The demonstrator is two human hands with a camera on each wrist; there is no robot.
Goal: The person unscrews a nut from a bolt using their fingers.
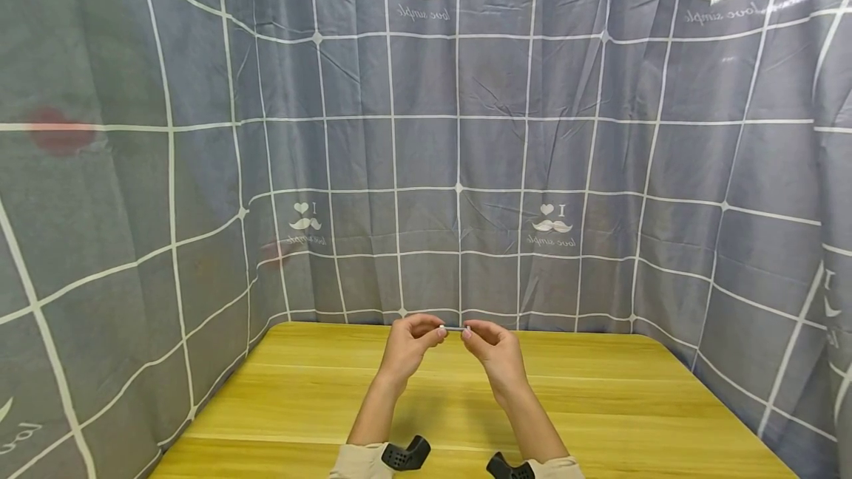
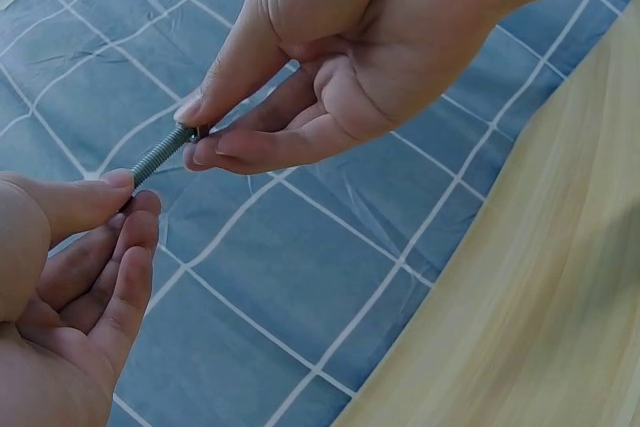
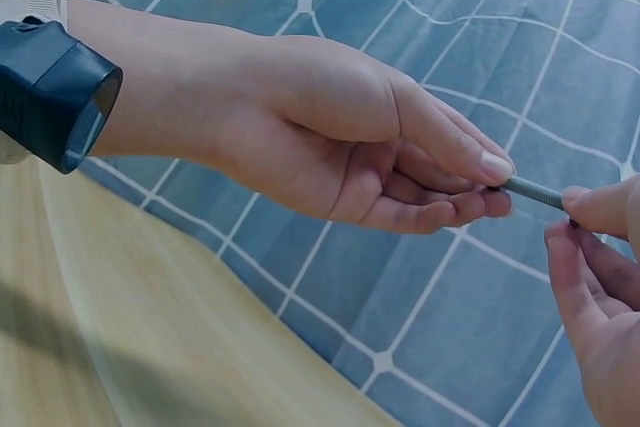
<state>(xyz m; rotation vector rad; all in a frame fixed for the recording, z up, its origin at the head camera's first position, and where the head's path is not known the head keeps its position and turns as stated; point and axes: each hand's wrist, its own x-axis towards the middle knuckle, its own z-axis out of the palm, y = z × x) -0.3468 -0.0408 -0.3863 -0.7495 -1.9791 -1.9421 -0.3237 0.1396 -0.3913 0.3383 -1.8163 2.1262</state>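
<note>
A thin grey threaded bolt [image 1: 455, 329] spans the gap between both hands, held up above the far part of the table. At one end, the thumb and fingertips of my left hand [image 1: 403, 352] pinch it. My right hand [image 1: 501, 362] pinches the opposite end in the same manner. Screw thread shows along the bolt [image 2: 157, 157] in the left wrist view, while fingertips cover both ends. Something small and dark at the right fingertips is too hidden to make out. The right wrist view shows the bolt [image 3: 535, 191] tilted between the two pinches.
Beneath the hands lies a yellow wood-grain table [image 1: 299, 398]. A grey curtain [image 1: 426, 154] with white grid lines surrounds it at the back and both sides. Black wrist cameras [image 1: 407, 454] sit at the beige sleeves [image 1: 359, 461].
</note>
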